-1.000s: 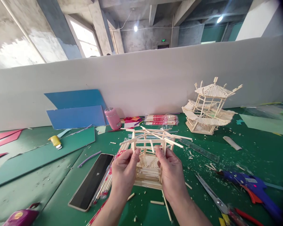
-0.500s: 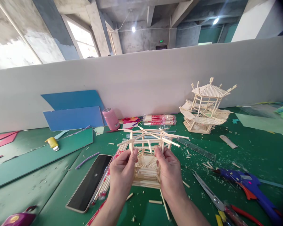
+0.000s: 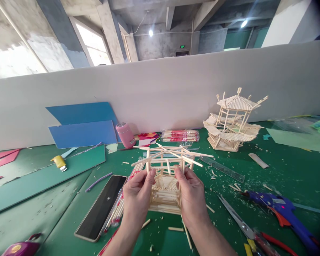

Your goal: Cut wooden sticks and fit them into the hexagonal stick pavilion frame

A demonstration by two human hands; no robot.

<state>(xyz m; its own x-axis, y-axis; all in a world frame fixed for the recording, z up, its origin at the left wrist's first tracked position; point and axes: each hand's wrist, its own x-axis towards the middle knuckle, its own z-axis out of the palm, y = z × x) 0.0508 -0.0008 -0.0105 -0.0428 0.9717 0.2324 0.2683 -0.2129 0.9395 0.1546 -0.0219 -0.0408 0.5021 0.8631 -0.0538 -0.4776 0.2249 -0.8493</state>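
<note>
Green table (image 3: 285,167), phone (image 3: 102,206), scissors (image 3: 241,223) nearby; left hand (image 3: 138,190), right hand (image 3: 192,193) gripping stick frame (image 3: 165,184).

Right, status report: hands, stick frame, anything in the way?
Left hand and right hand: pinching the stick frame at its near side. Frame upright, crossed sticks on top. Scissors, glue gun: off to the right.

Window (image 3: 92,42) glares white; the right edge darkens.
</note>
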